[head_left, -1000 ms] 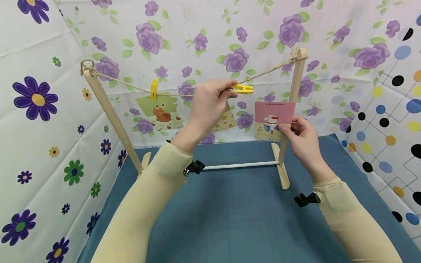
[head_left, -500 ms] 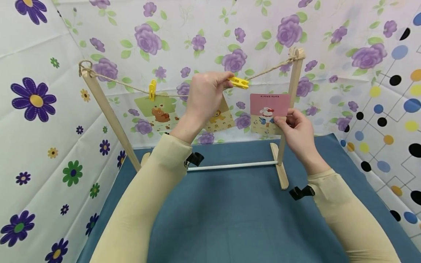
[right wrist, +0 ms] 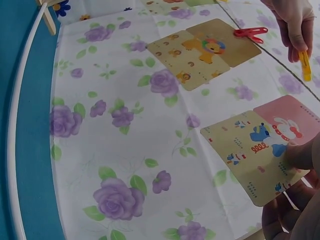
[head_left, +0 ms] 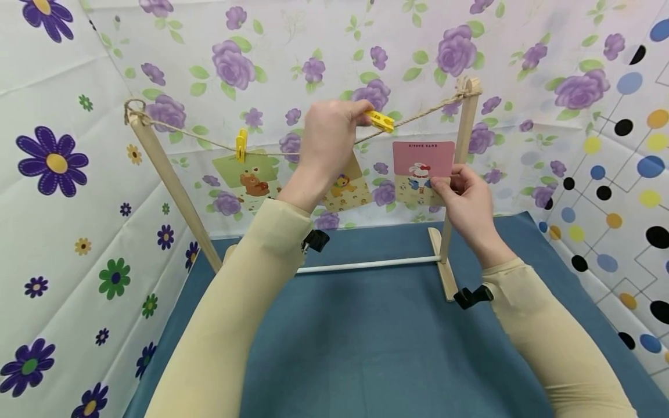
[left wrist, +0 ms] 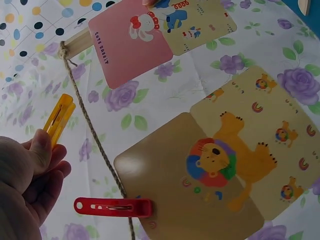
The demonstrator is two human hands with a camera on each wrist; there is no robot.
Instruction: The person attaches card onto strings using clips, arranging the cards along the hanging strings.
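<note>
My left hand [head_left: 330, 136] pinches a yellow clothespin [head_left: 380, 121] by one end, close to the twine line [head_left: 418, 116]. In my right hand [head_left: 469, 200] is a pink and cream card [head_left: 422, 168] with a rabbit on it, gripped between thumb and fingers at its lower right. The card hangs in the air below the line, apart from the clothespin. A lion card [left wrist: 230, 160] is clipped to the line by a red clothespin [left wrist: 112, 206], partly hidden behind my left hand in the head view. Further left, a second yellow clothespin [head_left: 241, 145] holds a green bear card [head_left: 251, 177].
The twine runs between a left wooden post [head_left: 175, 191] and a right wooden post [head_left: 465, 128]. A white rod [head_left: 366, 265] joins their feet low down. Blue cloth [head_left: 366, 342] covers the table, and patterned sheets [head_left: 292, 35] stand behind and at both sides.
My right hand has raised the rabbit card and brought it slightly left, nearer the line. The left hand has lifted a little, tilting the yellow clothespin's free end downward to the right.
</note>
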